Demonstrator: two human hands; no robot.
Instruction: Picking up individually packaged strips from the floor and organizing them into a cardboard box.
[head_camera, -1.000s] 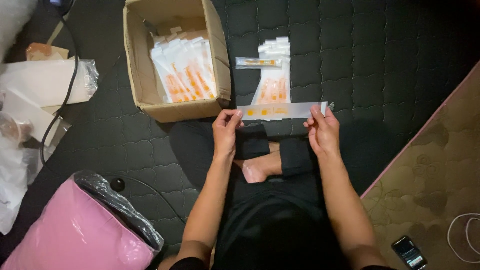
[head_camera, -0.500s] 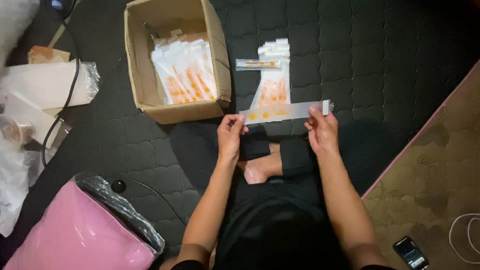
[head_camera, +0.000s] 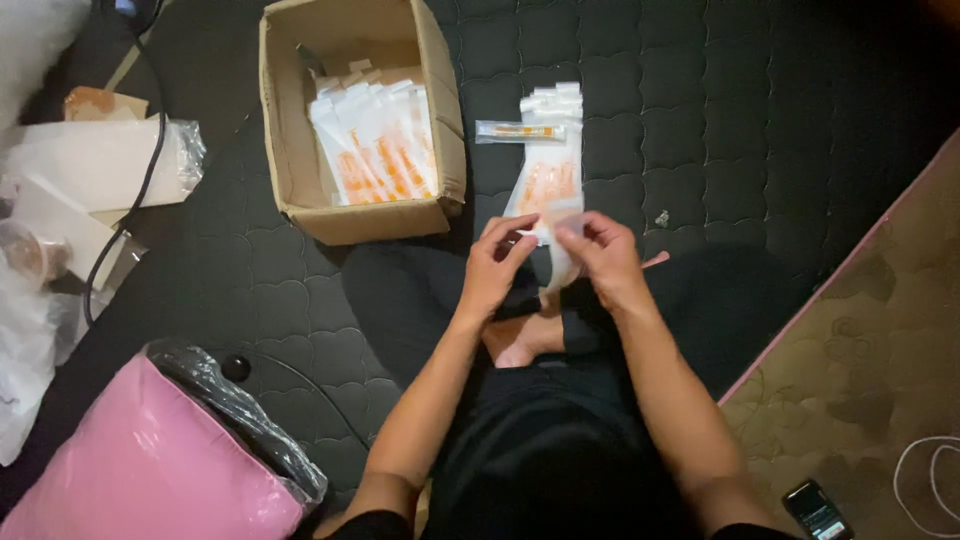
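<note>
Packet (head_camera: 562, 240) no longer stretched wide: now pinched upright between left hand (head_camera: 497, 262) and right hand (head_camera: 603, 258), near cardboard box (head_camera: 290, 150); probably folding.

White-orange packets fill the cardboard box (head_camera: 300, 150); more lie beside it.

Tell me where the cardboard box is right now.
In the head view the cardboard box sits open on the dark quilted mat, upper left of the left hand, with a pile of clear packets to its right.
</note>
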